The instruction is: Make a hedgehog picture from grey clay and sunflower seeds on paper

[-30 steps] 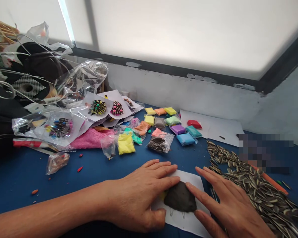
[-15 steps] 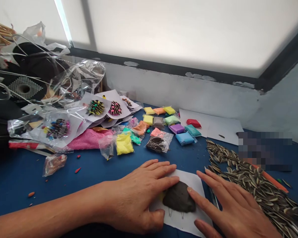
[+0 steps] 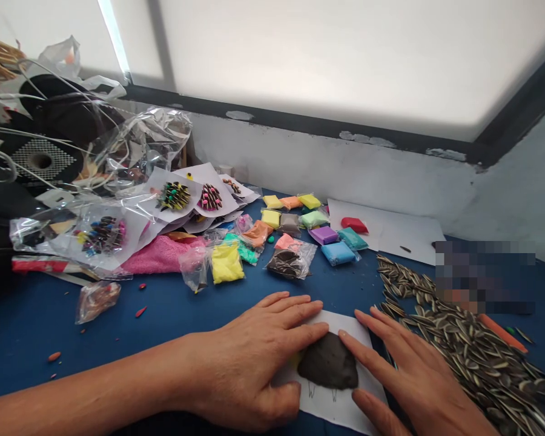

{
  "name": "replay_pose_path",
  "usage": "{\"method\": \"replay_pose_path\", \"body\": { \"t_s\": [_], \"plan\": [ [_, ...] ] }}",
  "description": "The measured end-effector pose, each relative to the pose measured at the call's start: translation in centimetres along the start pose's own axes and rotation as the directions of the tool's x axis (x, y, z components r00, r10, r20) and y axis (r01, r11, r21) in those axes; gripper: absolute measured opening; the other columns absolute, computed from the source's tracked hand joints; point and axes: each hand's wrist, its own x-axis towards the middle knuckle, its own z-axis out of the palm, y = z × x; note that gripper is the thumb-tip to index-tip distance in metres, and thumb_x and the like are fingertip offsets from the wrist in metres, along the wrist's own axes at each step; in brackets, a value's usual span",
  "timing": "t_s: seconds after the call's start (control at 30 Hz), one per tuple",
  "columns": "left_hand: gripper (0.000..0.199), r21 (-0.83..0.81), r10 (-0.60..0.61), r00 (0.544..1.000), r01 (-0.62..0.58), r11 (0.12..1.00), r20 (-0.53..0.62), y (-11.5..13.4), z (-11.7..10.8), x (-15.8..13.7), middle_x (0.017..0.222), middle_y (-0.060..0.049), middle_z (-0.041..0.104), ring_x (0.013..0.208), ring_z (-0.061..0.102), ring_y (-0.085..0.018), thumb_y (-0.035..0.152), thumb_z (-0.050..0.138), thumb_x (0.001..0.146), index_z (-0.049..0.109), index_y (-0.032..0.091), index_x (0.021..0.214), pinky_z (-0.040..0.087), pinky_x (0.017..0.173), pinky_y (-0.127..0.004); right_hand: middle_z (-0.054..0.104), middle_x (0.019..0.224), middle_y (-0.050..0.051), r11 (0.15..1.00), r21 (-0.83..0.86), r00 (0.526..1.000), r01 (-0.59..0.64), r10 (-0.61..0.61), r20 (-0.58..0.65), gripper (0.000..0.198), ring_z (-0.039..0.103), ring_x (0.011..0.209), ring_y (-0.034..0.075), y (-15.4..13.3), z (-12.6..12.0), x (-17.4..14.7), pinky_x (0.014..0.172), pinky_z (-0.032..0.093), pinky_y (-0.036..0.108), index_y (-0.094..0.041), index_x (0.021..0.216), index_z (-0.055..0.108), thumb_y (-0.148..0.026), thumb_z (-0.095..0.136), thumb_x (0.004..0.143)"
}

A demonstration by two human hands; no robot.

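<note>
A dark grey, flattened piece of modelling clay (image 3: 329,362) lies on a white sheet of paper (image 3: 320,406). Below the clay, short pencil strokes show on the paper, and a bit of yellow peeks out at its left edge. My left hand (image 3: 258,357) rests flat on the paper's left side, fingers extended, the index fingertip at the clay's upper edge. On the other side my right hand (image 3: 404,369) has its fingers spread, with index finger and thumb beside the clay's right edge. Neither hand grasps anything.
Striped sunflower seeds (image 3: 458,339) are heaped at the right by an orange strip (image 3: 502,333). Small clay packets, one yellow (image 3: 227,263), lie further back. Seed-covered paper pictures (image 3: 177,197), a pink cloth (image 3: 158,254) and plastic bags crowd the left.
My right hand has shifted slightly left, its thumb now closer to the clay's lower right edge. The left hand and the clay stay in place.
</note>
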Motion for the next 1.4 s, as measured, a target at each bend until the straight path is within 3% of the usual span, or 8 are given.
{"method": "replay_pose_path", "body": {
  "t_s": [0.17,0.2,0.43,0.67,0.9,1.13,1.4],
  "plan": [
    [0.081,-0.012,-0.041,0.999,0.041,0.999,0.004,0.2,0.0,0.0,0.162,-0.012,0.016,0.151,0.014,-0.028,0.038,0.063,0.088,0.026,0.013,0.156,0.012,0.123,-0.051,0.067,0.127,0.019,0.997,-0.053,0.998,0.054,-0.052,0.033,0.052,0.066,0.114,0.036,0.0,0.5,-0.6,0.075,0.060,0.048,-0.023,0.128,0.067,-0.052,0.053,0.088],
    [0.082,-0.012,-0.049,0.999,0.049,0.999,0.009,0.2,-0.1,0.0,0.162,-0.012,0.017,0.151,0.014,-0.028,0.039,0.064,0.089,0.025,0.012,0.156,0.012,0.123,-0.050,0.067,0.127,0.019,0.995,-0.074,0.998,0.064,-0.064,-0.005,0.054,0.066,0.113,0.036,0.1,0.7,-0.9,0.074,0.060,0.049,-0.023,0.128,0.067,-0.055,0.053,0.087],
    [0.083,0.002,-0.066,0.998,0.066,0.998,0.014,0.2,-0.2,0.1,0.162,-0.012,0.018,0.151,0.015,-0.027,0.039,0.067,0.089,0.027,0.011,0.155,0.014,0.123,-0.049,0.050,0.149,0.013,0.999,-0.010,0.998,0.039,-0.039,-0.055,0.071,0.053,0.130,0.034,0.7,2.1,-2.9,0.086,0.054,0.049,-0.030,0.148,0.045,-0.061,0.049,0.085],
    [0.083,-0.001,-0.054,0.999,0.054,0.999,-0.005,0.3,-0.2,0.1,0.161,-0.014,0.019,0.150,0.017,-0.029,0.040,0.069,0.087,0.029,0.012,0.155,0.015,0.122,-0.051,0.065,0.131,0.017,1.000,0.026,1.000,-0.012,0.013,-0.025,0.047,0.064,0.117,0.033,0.2,0.5,-0.6,0.078,0.061,0.047,-0.023,0.128,0.066,-0.046,0.046,0.093],
    [0.083,0.033,-0.010,0.998,0.012,0.999,-0.054,-0.1,0.0,0.2,0.160,-0.014,0.022,0.150,0.014,-0.032,0.049,0.068,0.087,0.033,0.013,0.153,0.007,0.122,-0.054,0.062,0.135,0.016,0.992,0.074,0.994,-0.106,0.107,-0.010,0.045,0.062,0.121,0.033,-0.5,0.1,0.1,0.080,0.062,0.048,-0.022,0.127,0.067,-0.043,0.040,0.097],
    [0.083,0.059,-0.026,0.999,0.029,0.998,-0.043,-0.2,-0.1,0.2,0.161,-0.016,0.019,0.150,0.013,-0.032,0.051,0.066,0.088,0.033,0.011,0.153,0.008,0.122,-0.055,0.067,0.126,0.019,0.999,0.027,1.000,-0.017,0.016,0.020,0.040,0.065,0.115,0.038,-0.4,-0.3,0.9,0.073,0.062,0.053,-0.026,0.116,0.074,-0.042,0.045,0.095],
    [0.081,0.061,-0.027,0.999,0.029,0.998,-0.042,-0.2,-0.1,0.1,0.161,-0.015,0.019,0.150,0.015,-0.033,0.052,0.065,0.088,0.033,0.015,0.153,0.009,0.121,-0.056,0.065,0.130,0.017,1.000,-0.001,1.000,-0.003,0.003,0.014,0.043,0.066,0.114,0.035,0.3,-0.3,-0.4,0.072,0.063,0.048,-0.026,0.123,0.070,-0.044,0.044,0.095]
  ]
}}
